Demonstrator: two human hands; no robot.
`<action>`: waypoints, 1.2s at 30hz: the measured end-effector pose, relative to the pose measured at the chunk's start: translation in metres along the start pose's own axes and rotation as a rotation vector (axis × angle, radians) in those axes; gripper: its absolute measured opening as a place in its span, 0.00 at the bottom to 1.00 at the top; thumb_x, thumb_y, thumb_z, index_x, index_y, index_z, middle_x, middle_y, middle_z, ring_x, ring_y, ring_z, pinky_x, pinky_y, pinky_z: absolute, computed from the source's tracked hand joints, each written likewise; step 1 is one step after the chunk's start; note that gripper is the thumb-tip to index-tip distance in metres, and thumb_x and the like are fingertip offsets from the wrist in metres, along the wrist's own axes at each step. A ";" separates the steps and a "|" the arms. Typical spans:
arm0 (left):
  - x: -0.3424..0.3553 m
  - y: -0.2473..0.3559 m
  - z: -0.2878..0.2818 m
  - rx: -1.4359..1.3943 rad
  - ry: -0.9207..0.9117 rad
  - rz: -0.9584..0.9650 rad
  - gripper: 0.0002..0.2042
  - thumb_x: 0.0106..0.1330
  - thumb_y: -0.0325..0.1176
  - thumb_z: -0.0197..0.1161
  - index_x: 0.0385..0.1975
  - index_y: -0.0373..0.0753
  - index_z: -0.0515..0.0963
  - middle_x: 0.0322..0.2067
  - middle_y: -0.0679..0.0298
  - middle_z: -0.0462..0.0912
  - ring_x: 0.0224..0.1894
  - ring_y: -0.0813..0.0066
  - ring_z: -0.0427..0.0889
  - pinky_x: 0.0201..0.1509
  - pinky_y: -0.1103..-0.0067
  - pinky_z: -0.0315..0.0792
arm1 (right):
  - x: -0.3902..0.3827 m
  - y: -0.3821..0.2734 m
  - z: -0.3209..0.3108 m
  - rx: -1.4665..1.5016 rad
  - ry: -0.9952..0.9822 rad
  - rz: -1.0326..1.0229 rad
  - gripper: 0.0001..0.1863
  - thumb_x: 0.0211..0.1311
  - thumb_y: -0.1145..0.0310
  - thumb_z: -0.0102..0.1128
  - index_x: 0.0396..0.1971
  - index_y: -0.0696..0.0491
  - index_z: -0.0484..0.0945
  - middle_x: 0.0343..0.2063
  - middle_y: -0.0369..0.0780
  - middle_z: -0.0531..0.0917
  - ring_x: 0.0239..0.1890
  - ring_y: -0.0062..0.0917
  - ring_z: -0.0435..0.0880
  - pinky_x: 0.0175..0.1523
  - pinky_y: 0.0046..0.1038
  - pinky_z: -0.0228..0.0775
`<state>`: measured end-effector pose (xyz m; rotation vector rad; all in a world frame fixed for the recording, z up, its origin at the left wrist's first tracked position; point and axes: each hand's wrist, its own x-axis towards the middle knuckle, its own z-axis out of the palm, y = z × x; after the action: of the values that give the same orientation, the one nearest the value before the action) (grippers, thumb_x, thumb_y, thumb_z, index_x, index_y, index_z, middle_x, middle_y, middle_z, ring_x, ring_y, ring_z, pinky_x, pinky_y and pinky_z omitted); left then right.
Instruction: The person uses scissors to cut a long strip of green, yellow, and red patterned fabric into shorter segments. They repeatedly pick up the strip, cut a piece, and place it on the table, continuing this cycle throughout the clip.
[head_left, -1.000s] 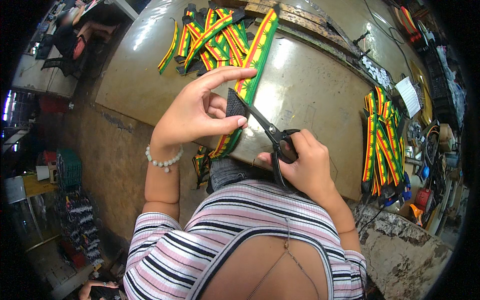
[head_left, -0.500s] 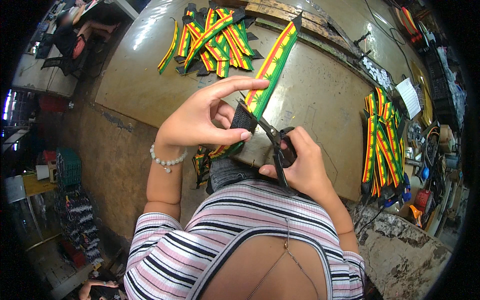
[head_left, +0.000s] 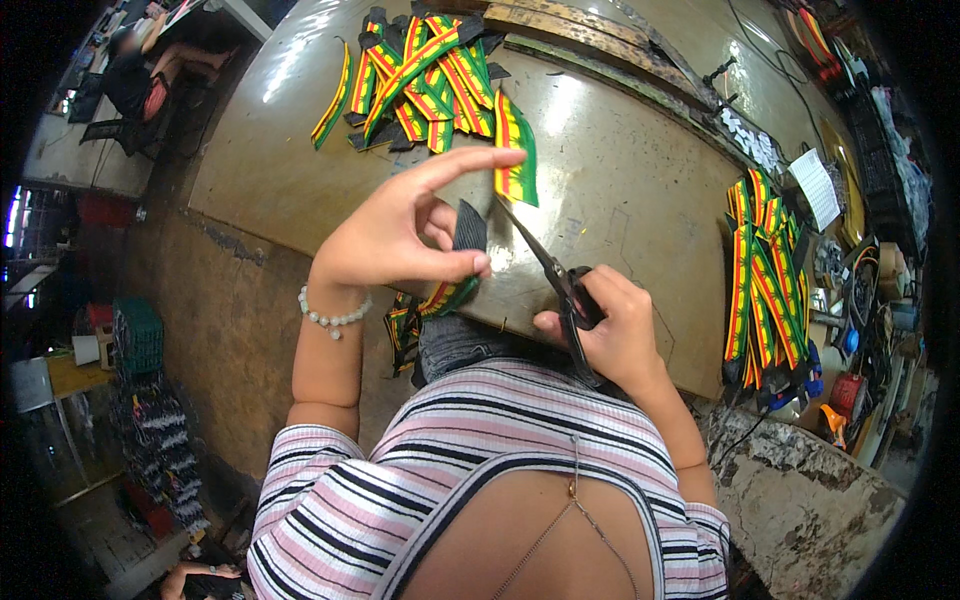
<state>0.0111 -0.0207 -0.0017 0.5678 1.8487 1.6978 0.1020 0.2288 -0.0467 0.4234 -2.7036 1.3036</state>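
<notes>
1. Scissors with black handles [head_left: 560,285] are sitting gripped in your right hand [head_left: 610,335], blades pointing up-left over the worn brown metal table [head_left: 640,170].
2. Your left hand [head_left: 400,235] is pinching a dark strip with green, yellow and red striping [head_left: 462,255] between thumb and fingers, index finger stretched out.
3. That strip is hanging just left of the blades, between both hands.
4. A cut striped piece [head_left: 517,150] is lying just beyond the blade tips.

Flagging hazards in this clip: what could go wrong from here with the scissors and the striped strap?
The black-handled scissors in the right hand point toward the left hand, so its fingers could get nicked. The green, yellow and red striped strap curls loosely, so a cut may go crooked.
</notes>
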 end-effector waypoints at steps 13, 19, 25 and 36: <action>0.036 0.003 0.020 0.303 0.346 0.437 0.28 0.50 0.17 0.71 0.52 0.39 0.71 0.70 0.54 0.54 0.30 0.88 0.78 0.30 0.89 0.74 | 0.028 -0.012 0.043 1.070 -0.183 0.497 0.20 0.50 0.73 0.73 0.35 0.56 0.68 0.35 0.43 0.84 0.34 0.24 0.85 0.39 0.24 0.78; 0.029 0.032 0.038 0.443 0.247 0.572 0.15 0.53 0.18 0.70 0.39 0.35 0.75 0.57 0.53 0.72 0.44 0.70 0.84 0.45 0.80 0.81 | 0.056 -0.008 -0.002 1.000 0.418 0.121 0.17 0.56 0.76 0.68 0.34 0.52 0.65 0.27 0.37 0.79 0.28 0.20 0.80 0.37 0.23 0.74; 0.026 0.036 0.015 0.625 0.194 0.453 0.13 0.58 0.17 0.64 0.43 0.37 0.84 0.44 0.59 0.80 0.35 0.80 0.82 0.37 0.84 0.77 | 0.054 0.011 -0.038 1.067 0.301 0.077 0.37 0.67 0.35 0.44 0.52 0.60 0.64 0.49 0.55 0.77 0.37 0.35 0.84 0.44 0.27 0.78; 0.028 0.045 0.008 0.155 0.113 0.308 0.32 0.46 0.21 0.75 0.57 0.32 0.74 0.61 0.58 0.68 0.34 0.92 0.74 0.29 0.93 0.67 | 0.017 -0.001 -0.034 0.405 -0.403 0.110 0.34 0.52 0.45 0.67 0.47 0.58 0.71 0.34 0.48 0.78 0.37 0.40 0.80 0.44 0.36 0.72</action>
<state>-0.0073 0.0087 0.0397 0.8742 2.0721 1.8210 0.0849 0.2517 -0.0212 0.6451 -2.7889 2.0039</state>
